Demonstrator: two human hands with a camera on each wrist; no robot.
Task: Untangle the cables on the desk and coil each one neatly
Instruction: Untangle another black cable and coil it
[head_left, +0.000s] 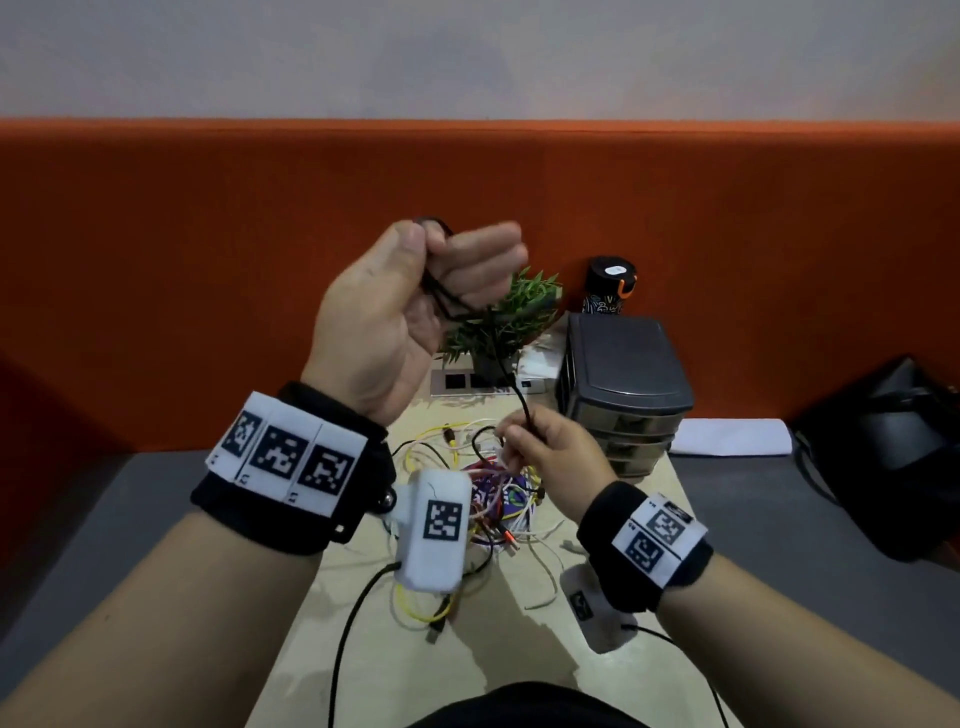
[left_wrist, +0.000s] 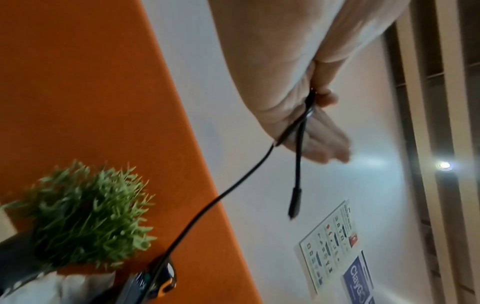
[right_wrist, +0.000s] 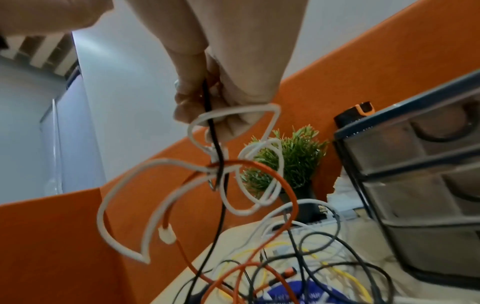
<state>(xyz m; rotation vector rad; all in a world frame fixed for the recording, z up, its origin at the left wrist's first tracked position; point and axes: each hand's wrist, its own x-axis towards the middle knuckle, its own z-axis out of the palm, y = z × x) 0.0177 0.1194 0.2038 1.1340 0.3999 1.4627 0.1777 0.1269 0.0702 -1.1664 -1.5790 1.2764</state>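
My left hand (head_left: 415, 296) is raised above the desk and grips loops of a thin black cable (head_left: 498, 353). In the left wrist view that cable (left_wrist: 233, 189) runs down from the fingers (left_wrist: 322, 142), and its plug end (left_wrist: 294, 203) hangs free. Lower and to the right, my right hand (head_left: 540, 452) pinches the same black cable (right_wrist: 215, 144) where it rises out of the tangle. White loops (right_wrist: 161, 197) and an orange cable (right_wrist: 283, 185) hang from that grip. A tangle of yellow, white, orange and black cables (head_left: 483, 499) lies on the desk (head_left: 363, 613).
A small potted plant (head_left: 498, 322) stands at the back of the desk beside a grey drawer unit (head_left: 623, 384) and a dark bottle (head_left: 610, 286). An orange partition (head_left: 208, 260) backs the desk. A black bag (head_left: 893, 452) lies at the right.
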